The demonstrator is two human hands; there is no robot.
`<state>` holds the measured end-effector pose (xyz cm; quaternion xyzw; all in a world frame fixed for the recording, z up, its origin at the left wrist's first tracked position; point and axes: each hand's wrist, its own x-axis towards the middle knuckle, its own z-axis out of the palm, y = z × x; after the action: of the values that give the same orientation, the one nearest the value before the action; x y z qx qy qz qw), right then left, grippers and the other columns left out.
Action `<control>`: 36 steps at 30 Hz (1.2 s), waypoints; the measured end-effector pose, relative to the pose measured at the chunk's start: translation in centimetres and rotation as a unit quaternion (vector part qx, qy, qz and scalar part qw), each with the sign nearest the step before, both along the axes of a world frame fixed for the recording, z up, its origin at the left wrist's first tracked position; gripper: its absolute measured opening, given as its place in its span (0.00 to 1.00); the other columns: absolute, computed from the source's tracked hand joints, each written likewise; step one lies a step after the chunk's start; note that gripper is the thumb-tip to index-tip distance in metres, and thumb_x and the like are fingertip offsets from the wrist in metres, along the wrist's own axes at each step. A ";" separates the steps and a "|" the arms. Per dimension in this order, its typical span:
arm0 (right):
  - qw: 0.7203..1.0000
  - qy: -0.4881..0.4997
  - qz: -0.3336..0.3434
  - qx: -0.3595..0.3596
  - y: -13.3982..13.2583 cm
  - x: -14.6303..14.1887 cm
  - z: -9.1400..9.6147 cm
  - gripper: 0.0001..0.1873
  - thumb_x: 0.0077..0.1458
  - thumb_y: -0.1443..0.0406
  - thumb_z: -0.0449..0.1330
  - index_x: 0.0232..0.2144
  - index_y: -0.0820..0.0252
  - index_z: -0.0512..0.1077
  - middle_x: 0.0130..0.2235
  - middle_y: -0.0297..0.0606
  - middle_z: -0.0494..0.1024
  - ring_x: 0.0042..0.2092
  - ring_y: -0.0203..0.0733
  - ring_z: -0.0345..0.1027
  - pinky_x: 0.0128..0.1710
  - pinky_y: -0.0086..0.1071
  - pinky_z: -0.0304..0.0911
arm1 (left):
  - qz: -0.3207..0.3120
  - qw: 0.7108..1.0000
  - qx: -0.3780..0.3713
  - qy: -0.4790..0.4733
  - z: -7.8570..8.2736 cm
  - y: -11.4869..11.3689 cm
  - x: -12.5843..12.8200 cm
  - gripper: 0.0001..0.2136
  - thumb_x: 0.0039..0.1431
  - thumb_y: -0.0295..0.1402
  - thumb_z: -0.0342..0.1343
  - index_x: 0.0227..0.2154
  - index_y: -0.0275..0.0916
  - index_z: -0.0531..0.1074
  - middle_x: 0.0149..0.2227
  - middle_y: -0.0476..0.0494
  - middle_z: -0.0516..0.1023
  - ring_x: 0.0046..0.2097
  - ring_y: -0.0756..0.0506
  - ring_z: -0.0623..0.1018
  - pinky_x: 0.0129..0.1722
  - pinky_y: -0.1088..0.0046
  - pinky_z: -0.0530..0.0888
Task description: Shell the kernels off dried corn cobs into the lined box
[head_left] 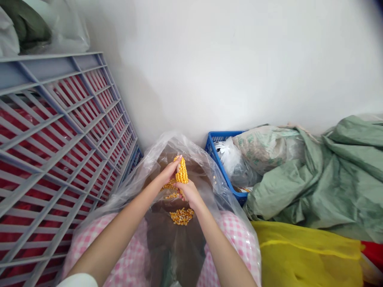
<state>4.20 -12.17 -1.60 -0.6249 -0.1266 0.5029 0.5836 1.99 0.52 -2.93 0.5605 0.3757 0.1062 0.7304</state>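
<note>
A yellow corn cob [182, 173] is held up between my two hands, over an open clear plastic bag [131, 191]. My right hand [188, 190] is closed round the cob's lower end. At the cob's upper left side my left hand [171, 169] is closed, its thumb pressed against the kernels. Loose corn kernels [181, 216] lie in a small heap inside the bag. Behind and below my hands more yellow corn [171, 185] shows, partly hidden by them. The bag spreads over my legs in pink checked cloth [236, 235].
On the left stands a tall grey-blue slatted crate [80, 131] with red material inside. A blue basket [214, 155] holding plastic bags sits to the right. Beyond it lie a green sheet [317, 175] and yellow mesh cloth [308, 255]. A white wall [227, 63] rises ahead.
</note>
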 end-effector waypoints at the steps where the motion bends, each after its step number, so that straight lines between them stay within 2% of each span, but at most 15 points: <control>1: 1.000 0.004 0.002 -0.001 0.0 0.0 -0.1 0.11 0.40 0.68 0.60 0.30 0.62 0.65 0.14 0.25 0.64 0.13 0.29 0.54 0.11 0.23 0.45 | 0.002 1.000 -0.014 -0.015 -0.2 0.0 0.0 0.26 0.45 0.56 0.51 0.35 0.38 0.71 0.26 0.44 0.75 0.29 0.46 0.73 0.30 0.71 0.68; 10: 0.999 0.034 0.004 -0.003 -0.2 0.5 -0.4 0.11 0.43 0.66 0.59 0.32 0.63 0.64 0.16 0.26 0.64 0.14 0.27 0.53 0.12 0.21 0.45 | -0.007 0.997 -0.007 -0.077 -0.1 -0.7 -0.1 0.22 0.45 0.48 0.58 0.37 0.35 0.70 0.26 0.47 0.74 0.27 0.50 0.71 0.31 0.74 0.67; 13: 1.000 0.023 0.003 -0.004 -0.2 0.5 -0.2 0.12 0.42 0.67 0.59 0.32 0.62 0.64 0.16 0.26 0.65 0.14 0.27 0.54 0.12 0.21 0.45 | -0.023 0.997 -0.017 -0.068 -0.1 -0.4 -0.3 0.23 0.44 0.49 0.58 0.38 0.37 0.70 0.27 0.47 0.74 0.28 0.50 0.71 0.30 0.74 0.66; 15: 1.000 0.014 0.005 -0.003 -0.1 0.4 -0.1 0.12 0.41 0.67 0.60 0.31 0.62 0.64 0.16 0.26 0.65 0.14 0.28 0.54 0.12 0.22 0.45 | -0.033 0.997 -0.048 -0.049 -0.2 0.0 -0.3 0.25 0.44 0.55 0.54 0.37 0.37 0.71 0.27 0.46 0.74 0.28 0.49 0.72 0.30 0.73 0.67; 17: 1.000 0.007 0.009 -0.003 -0.1 0.3 0.0 0.12 0.41 0.67 0.60 0.31 0.62 0.64 0.16 0.26 0.64 0.14 0.28 0.54 0.12 0.22 0.45 | -0.022 0.997 -0.076 -0.026 -0.2 0.4 -0.3 0.29 0.44 0.59 0.49 0.35 0.37 0.71 0.27 0.45 0.74 0.28 0.48 0.72 0.30 0.72 0.67; 19: 1.000 0.003 0.012 -0.004 0.0 0.1 0.1 0.12 0.40 0.67 0.60 0.31 0.62 0.64 0.15 0.26 0.64 0.14 0.29 0.54 0.12 0.22 0.46 | 0.002 0.997 -0.082 -0.012 -0.3 0.6 -0.1 0.29 0.43 0.60 0.48 0.33 0.37 0.71 0.26 0.44 0.74 0.29 0.47 0.72 0.31 0.71 0.68; 23: 1.000 -0.001 0.016 -0.004 0.1 0.1 0.0 0.12 0.40 0.67 0.60 0.30 0.62 0.64 0.15 0.25 0.64 0.14 0.28 0.54 0.12 0.22 0.46 | 0.025 0.997 -0.070 -0.024 -0.3 0.4 0.1 0.26 0.44 0.57 0.51 0.32 0.36 0.71 0.26 0.44 0.74 0.29 0.47 0.73 0.32 0.71 0.68; 30: 1.000 0.000 0.017 -0.005 -0.1 0.5 -0.6 0.16 0.38 0.64 0.64 0.31 0.62 0.65 0.16 0.26 0.65 0.14 0.29 0.54 0.12 0.23 0.45 | 0.030 0.993 -0.098 -0.052 -0.1 -0.3 0.2 0.25 0.46 0.55 0.51 0.34 0.37 0.70 0.27 0.44 0.74 0.30 0.46 0.73 0.30 0.72 0.67; 36: 1.000 0.014 0.013 -0.009 -0.4 0.6 -0.7 0.17 0.36 0.63 0.65 0.30 0.61 0.64 0.16 0.26 0.65 0.14 0.28 0.54 0.11 0.22 0.44 | 0.062 0.989 -0.103 -0.088 -0.5 -0.6 0.4 0.21 0.49 0.51 0.51 0.36 0.38 0.67 0.30 0.46 0.74 0.32 0.48 0.73 0.31 0.75 0.67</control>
<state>4.81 -12.58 -2.29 -0.6217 -0.1219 0.5199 0.5730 2.39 -0.04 -3.38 0.4458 0.3529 0.1612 0.8067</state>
